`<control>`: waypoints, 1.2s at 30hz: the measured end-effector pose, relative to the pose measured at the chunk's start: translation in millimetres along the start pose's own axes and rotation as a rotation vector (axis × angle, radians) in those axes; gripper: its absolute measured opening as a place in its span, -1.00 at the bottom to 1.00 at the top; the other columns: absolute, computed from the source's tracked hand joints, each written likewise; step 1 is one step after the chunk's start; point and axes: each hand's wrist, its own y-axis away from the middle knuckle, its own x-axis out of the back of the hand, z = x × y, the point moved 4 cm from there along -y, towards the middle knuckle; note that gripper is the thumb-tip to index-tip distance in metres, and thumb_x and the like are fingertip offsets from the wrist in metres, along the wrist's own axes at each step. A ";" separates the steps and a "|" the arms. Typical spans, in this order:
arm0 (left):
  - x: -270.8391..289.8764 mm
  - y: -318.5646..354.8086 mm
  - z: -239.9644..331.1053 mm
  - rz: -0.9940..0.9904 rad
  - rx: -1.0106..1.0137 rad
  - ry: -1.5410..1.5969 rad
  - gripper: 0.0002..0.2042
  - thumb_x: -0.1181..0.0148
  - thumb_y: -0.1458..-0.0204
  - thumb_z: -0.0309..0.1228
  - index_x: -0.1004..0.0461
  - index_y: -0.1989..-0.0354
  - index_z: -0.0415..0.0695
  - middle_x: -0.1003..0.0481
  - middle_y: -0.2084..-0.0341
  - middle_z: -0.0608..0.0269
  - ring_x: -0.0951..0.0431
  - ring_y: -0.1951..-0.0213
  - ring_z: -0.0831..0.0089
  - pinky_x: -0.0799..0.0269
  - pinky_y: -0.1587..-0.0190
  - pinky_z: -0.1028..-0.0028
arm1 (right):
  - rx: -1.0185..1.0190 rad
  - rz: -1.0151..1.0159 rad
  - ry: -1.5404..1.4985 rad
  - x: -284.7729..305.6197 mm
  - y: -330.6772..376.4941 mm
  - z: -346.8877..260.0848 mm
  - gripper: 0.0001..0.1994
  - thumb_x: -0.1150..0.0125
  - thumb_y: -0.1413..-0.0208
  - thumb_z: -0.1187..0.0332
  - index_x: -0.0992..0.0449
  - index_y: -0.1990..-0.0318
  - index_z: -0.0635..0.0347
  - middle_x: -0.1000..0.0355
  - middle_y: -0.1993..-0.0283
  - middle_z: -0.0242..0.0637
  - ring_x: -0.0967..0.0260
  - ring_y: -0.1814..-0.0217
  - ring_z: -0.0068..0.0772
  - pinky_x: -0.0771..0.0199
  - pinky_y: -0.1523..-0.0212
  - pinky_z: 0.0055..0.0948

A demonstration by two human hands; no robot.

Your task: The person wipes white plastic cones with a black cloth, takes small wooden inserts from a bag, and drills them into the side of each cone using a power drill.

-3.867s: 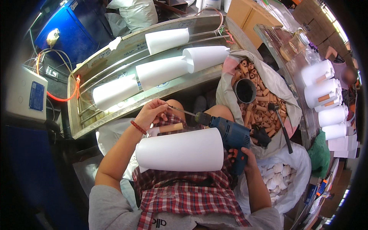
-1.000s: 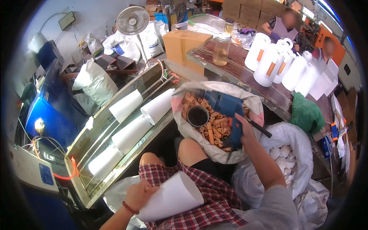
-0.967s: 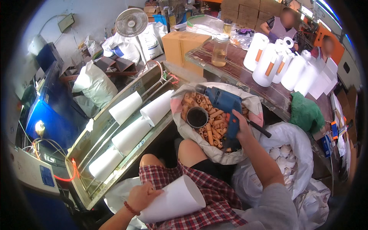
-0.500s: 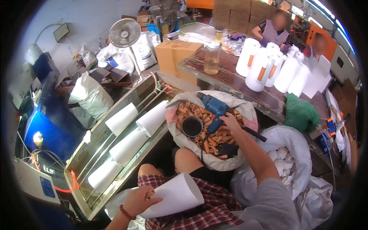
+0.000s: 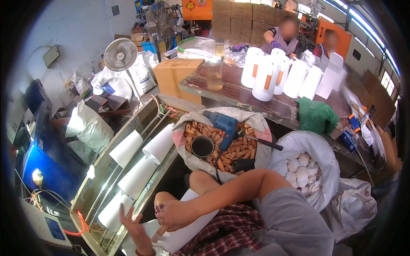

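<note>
A white cylinder lies across my lap, partly covered by my right arm. My right hand has crossed over to its left part, closed around what looks like a short tan handle, most of which is hidden. Beside it, my left hand is open with fingers spread, holding nothing I can see. A blue power drill rests untouched on a sack full of tan handles. A dark round cup sits among those handles.
White cylinders lie in a wooden trough at left. A sack of white round pieces stands at right. The dark table bears handled white cylinders, a jar and green cloth. Two people are behind it.
My right hand has let go of the drill and come across to the cylinder on my lap. My left hand has come off the cylinder and opened. The view has shifted.
</note>
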 end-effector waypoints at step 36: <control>-18.6 -8.3 -59.5 -0.184 0.543 0.014 -0.66 -0.05 -0.15 -0.25 -0.35 0.04 -0.26 -0.48 0.28 0.16 -0.51 0.27 0.42 -0.42 0.28 0.46 | -1.263 1.281 -0.190 196.3 420.3 242.1 -0.53 -0.16 -0.05 -0.04 -0.55 0.48 0.29 -0.46 0.54 -0.31 -0.38 0.50 -0.49 -0.35 0.35 -0.50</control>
